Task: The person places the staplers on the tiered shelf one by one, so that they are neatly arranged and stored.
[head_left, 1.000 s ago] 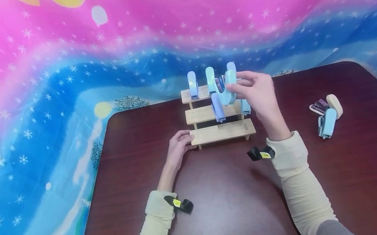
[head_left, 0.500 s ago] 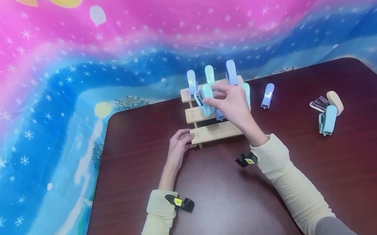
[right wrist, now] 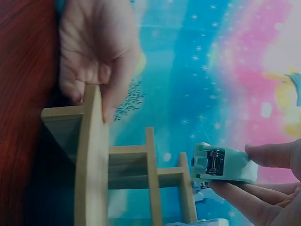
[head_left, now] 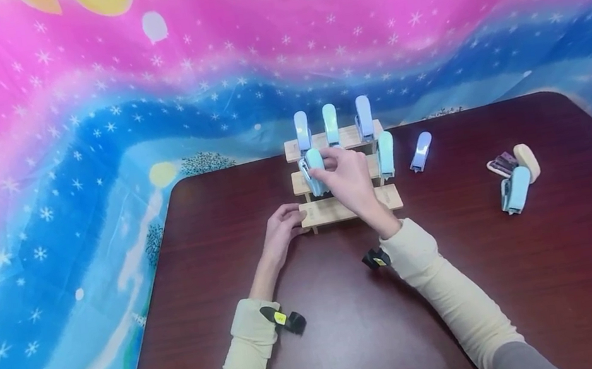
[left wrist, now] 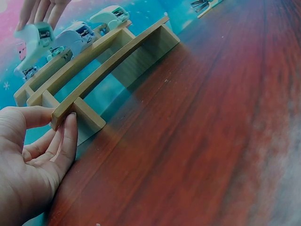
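Head view: the right hand (head_left: 352, 181) pinches a mint stapler (head_left: 315, 165) between thumb and fingers, nearly upright, over the left end of the middle board of a three-tier wooden stand (head_left: 327, 210); the right wrist view shows a gap between it and that board. The left hand (head_left: 278, 233) grips the left end of the lowest board – thumb on top, fingers beneath. Along the top board stand a pale blue stapler (head_left: 302, 129), a green stapler (head_left: 330, 122) and a lavender stapler (head_left: 364, 115). An aqua stapler (head_left: 386, 154) stands at the right end of the middle board, with a violet stapler (left wrist: 79, 37) beside it, visible from the left wrist. Right of the stand, a purple stapler (head_left: 420, 151) lies on the dark bench (head_left: 342, 337); farther right, a turquoise stapler (head_left: 517, 188) partly overlaps a cream object (head_left: 526, 160) in view. Behind hangs a snowflake-patterned cloth (head_left: 261, 30).
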`<control>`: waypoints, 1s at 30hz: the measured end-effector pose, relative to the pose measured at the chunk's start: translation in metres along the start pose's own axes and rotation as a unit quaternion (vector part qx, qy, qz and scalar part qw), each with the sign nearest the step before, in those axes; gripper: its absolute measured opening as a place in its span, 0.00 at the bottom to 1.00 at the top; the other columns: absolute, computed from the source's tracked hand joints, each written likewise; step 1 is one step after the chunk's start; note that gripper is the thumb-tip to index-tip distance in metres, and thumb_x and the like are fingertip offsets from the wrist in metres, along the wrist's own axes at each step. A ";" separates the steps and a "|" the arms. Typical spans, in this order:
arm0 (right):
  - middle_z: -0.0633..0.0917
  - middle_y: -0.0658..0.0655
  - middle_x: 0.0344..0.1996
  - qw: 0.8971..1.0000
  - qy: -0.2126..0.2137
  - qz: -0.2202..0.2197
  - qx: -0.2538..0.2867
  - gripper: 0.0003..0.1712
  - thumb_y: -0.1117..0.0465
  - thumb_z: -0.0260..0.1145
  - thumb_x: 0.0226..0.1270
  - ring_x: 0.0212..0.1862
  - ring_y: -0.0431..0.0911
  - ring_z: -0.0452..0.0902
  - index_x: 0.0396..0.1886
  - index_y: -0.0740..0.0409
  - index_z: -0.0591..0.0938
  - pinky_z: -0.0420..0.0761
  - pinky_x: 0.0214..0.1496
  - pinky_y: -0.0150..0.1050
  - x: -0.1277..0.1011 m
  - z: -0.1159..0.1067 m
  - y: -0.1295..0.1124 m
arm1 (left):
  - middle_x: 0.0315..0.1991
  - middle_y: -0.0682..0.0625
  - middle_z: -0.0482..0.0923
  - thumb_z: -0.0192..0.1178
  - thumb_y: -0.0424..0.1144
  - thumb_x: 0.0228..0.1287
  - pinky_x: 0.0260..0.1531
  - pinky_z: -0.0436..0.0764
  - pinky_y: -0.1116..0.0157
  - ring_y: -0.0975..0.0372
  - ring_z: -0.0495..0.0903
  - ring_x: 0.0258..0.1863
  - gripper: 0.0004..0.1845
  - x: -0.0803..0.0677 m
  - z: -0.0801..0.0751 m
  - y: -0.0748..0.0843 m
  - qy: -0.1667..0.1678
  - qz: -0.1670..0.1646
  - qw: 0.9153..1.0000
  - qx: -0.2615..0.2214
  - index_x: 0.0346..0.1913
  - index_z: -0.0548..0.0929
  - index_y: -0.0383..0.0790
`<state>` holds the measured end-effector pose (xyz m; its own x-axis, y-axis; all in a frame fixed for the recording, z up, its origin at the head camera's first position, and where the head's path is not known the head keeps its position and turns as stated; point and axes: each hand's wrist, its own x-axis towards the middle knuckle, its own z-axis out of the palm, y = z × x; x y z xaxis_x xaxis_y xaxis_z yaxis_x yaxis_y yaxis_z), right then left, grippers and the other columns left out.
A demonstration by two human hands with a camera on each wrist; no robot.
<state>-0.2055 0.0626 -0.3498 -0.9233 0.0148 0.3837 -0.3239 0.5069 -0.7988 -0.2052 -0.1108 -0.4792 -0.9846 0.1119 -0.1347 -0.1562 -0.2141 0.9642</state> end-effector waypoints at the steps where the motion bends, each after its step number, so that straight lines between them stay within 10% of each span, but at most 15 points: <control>1: 0.87 0.62 0.35 1.000 0.002 -0.003 -0.002 0.18 0.62 0.74 0.55 0.37 0.49 0.86 0.45 0.63 0.85 0.84 0.40 0.41 0.000 0.002 0.001 | 0.36 0.44 0.80 0.61 0.30 0.60 0.37 0.85 0.59 0.58 0.80 0.33 0.15 0.000 0.000 0.000 -0.001 0.001 1.000 0.001 0.49 0.76 0.29; 30: 0.87 0.64 0.32 0.996 -0.010 -0.006 -0.093 0.18 0.63 0.72 0.58 0.26 0.47 0.81 0.45 0.69 0.82 0.80 0.24 0.35 -0.001 0.018 0.010 | 0.35 0.44 0.80 0.61 0.29 0.61 0.38 0.85 0.59 0.58 0.81 0.35 0.15 0.000 0.000 0.002 -0.006 -0.001 1.000 -0.001 0.50 0.75 0.27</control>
<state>-0.2115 0.0517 -0.3665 -0.9242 -0.0073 0.3819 -0.2919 0.6585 -0.6937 -0.2058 -0.1108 -0.4774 -0.9833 0.1234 -0.1337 -0.1582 -0.2159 0.9635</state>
